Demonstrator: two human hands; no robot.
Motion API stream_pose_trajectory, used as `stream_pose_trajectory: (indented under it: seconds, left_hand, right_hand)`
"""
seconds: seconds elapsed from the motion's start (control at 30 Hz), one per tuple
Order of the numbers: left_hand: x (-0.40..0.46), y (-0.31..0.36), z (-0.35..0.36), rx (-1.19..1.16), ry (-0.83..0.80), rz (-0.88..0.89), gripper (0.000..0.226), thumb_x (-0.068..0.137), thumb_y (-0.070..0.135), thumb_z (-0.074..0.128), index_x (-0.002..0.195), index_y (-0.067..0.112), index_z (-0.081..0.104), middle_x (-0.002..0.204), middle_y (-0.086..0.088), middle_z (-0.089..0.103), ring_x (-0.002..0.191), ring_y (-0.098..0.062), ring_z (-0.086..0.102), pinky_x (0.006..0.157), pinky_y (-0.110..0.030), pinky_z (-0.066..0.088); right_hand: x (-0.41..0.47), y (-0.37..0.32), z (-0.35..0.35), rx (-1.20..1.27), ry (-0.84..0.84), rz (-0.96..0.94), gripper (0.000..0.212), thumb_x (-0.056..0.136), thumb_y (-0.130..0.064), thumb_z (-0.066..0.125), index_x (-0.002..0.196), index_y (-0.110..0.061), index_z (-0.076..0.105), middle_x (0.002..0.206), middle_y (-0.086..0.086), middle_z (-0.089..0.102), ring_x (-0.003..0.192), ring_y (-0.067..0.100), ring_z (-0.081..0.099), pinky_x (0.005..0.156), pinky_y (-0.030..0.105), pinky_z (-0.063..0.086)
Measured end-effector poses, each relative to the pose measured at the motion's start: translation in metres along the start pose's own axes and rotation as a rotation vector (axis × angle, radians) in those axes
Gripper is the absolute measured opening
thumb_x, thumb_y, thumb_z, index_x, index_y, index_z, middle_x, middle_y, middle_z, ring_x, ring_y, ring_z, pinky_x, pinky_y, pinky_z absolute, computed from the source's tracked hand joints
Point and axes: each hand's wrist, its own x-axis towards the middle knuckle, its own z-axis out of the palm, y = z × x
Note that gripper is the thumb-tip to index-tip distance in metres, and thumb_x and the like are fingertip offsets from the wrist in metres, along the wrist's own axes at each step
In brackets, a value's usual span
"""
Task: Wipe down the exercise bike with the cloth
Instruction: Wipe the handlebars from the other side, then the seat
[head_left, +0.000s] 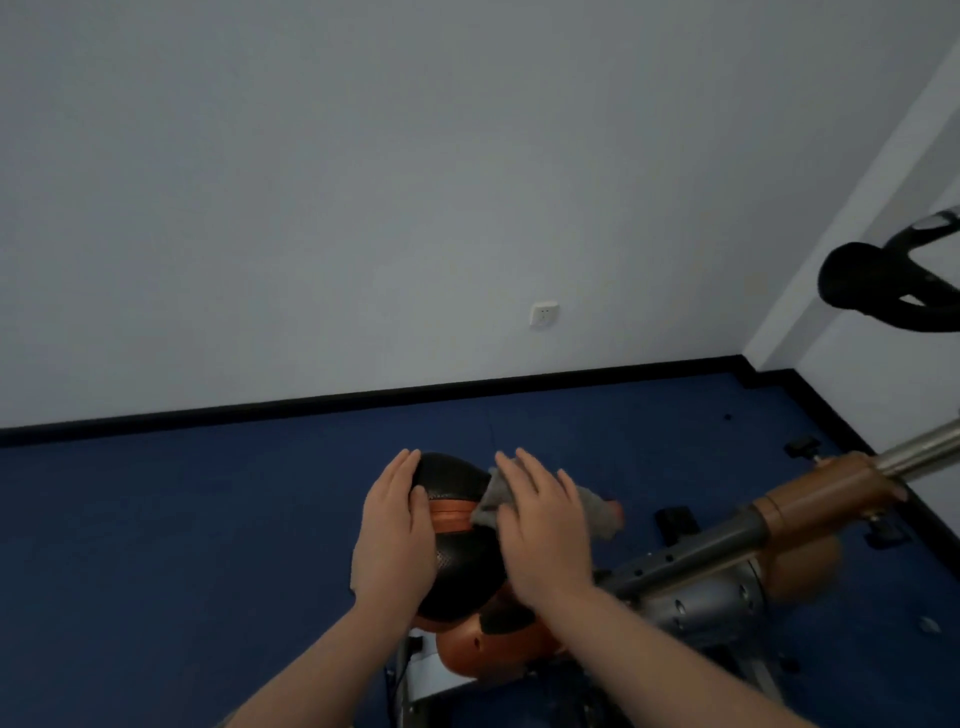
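Note:
The exercise bike's black and orange saddle (451, 540) sits low in the middle of the view. My left hand (396, 525) lies flat along the saddle's left side, fingers straight. My right hand (543, 525) presses a grey cloth (592, 506) onto the saddle's right side with straight fingers; the cloth sticks out on both sides of the hand. The bike's silver and brown frame tube (769, 514) runs off to the right, and its black handlebar (872, 286) hangs at the right edge.
Blue floor (208, 545) spreads left and behind the bike, ending at a black skirting board (363, 400) and a white wall with a socket (544, 313). A wall corner (748, 358) stands at the right. Black knobs and a pedal lie near the frame.

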Motion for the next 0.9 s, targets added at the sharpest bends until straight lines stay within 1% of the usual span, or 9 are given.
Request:
stream_pose_trajectory:
  seconds: [0.1,0.23,0.3,0.37,0.43,0.53,0.67,0.8,0.9]
  left_hand:
    - [-0.001,-0.001,0.0,-0.051,-0.007,0.023,0.042,0.102,0.02,0.038,0.143,0.029,0.042,0.149,0.015,0.037,0.13,0.008,0.026,0.109,-0.021,0.023]
    - [0.003,-0.004,-0.005,-0.027,-0.076,0.099,0.043,0.103,0.02,0.036,0.145,0.021,0.038,0.15,0.01,0.033,0.135,0.001,0.023,0.111,-0.02,0.018]
    - [0.006,-0.005,-0.006,0.017,-0.09,0.128,0.042,0.102,0.019,0.037,0.144,0.02,0.039,0.147,0.007,0.033,0.135,-0.005,0.023,0.11,-0.023,0.023]
    - [0.008,-0.004,-0.007,0.03,-0.102,0.133,0.042,0.101,0.019,0.038,0.143,0.022,0.039,0.145,0.007,0.033,0.132,-0.008,0.023,0.109,-0.03,0.031]
    - [0.01,-0.005,-0.007,0.012,-0.126,0.136,0.041,0.101,0.02,0.038,0.142,0.024,0.039,0.143,0.008,0.032,0.13,-0.008,0.023,0.108,-0.036,0.034]
    - [0.014,-0.014,-0.011,-0.054,-0.174,0.174,0.04,0.101,0.019,0.037,0.141,0.026,0.039,0.142,0.01,0.032,0.127,-0.006,0.023,0.108,-0.034,0.033]
    - [0.017,-0.024,-0.015,-0.153,-0.2,0.225,0.04,0.102,0.022,0.033,0.14,0.027,0.041,0.144,0.009,0.034,0.131,-0.002,0.024,0.111,-0.028,0.024]
    - [0.027,-0.022,-0.014,-0.064,-0.313,0.371,0.044,0.103,0.026,0.032,0.146,0.018,0.038,0.154,0.009,0.028,0.145,-0.006,0.012,0.119,-0.026,0.008]
    - [0.033,-0.023,-0.017,-0.016,-0.364,0.425,0.047,0.103,0.031,0.029,0.147,0.016,0.036,0.156,0.004,0.027,0.146,-0.01,0.01,0.119,-0.025,0.005]
  right_hand:
    - [-0.026,-0.013,0.019,0.001,0.047,-0.072,0.053,0.095,-0.035,0.032,0.148,-0.03,0.029,0.16,-0.005,0.013,0.148,0.009,0.006,0.12,0.036,0.003]
    - [-0.018,0.022,-0.005,-0.058,-0.068,-0.315,0.048,0.099,-0.042,0.03,0.145,-0.033,0.04,0.159,-0.011,0.02,0.146,0.005,0.014,0.12,0.033,0.005]
    - [-0.006,0.024,-0.011,-0.02,-0.001,-0.183,0.047,0.101,-0.046,0.025,0.137,-0.033,0.05,0.154,-0.011,0.033,0.142,0.003,0.024,0.119,0.034,0.008]
    - [0.008,0.003,-0.004,0.006,0.107,0.127,0.045,0.102,-0.047,0.025,0.128,-0.033,0.058,0.147,-0.01,0.045,0.14,0.004,0.029,0.119,0.034,0.007]
    - [0.015,-0.025,0.012,-0.074,0.149,0.33,0.042,0.102,-0.045,0.025,0.129,-0.033,0.055,0.147,-0.008,0.044,0.141,0.007,0.027,0.119,0.037,0.006]
    - [-0.006,-0.06,0.03,-0.057,0.169,0.231,0.051,0.098,-0.045,0.014,0.142,-0.037,0.039,0.156,-0.01,0.026,0.145,0.005,0.013,0.121,0.033,0.002]
    - [-0.041,-0.05,0.03,-0.009,0.122,0.097,0.047,0.101,-0.045,0.016,0.147,-0.042,0.027,0.16,-0.019,0.007,0.146,0.0,-0.001,0.118,0.026,-0.005]
    - [-0.016,-0.03,0.021,-0.118,0.18,0.358,0.047,0.104,-0.041,0.021,0.151,-0.036,0.024,0.161,-0.008,0.014,0.148,0.009,0.0,0.119,0.033,-0.003]
    - [0.013,-0.047,0.026,-0.165,0.209,0.601,0.049,0.103,-0.041,0.025,0.151,-0.032,0.025,0.161,-0.002,0.016,0.148,0.015,0.002,0.12,0.039,-0.001]
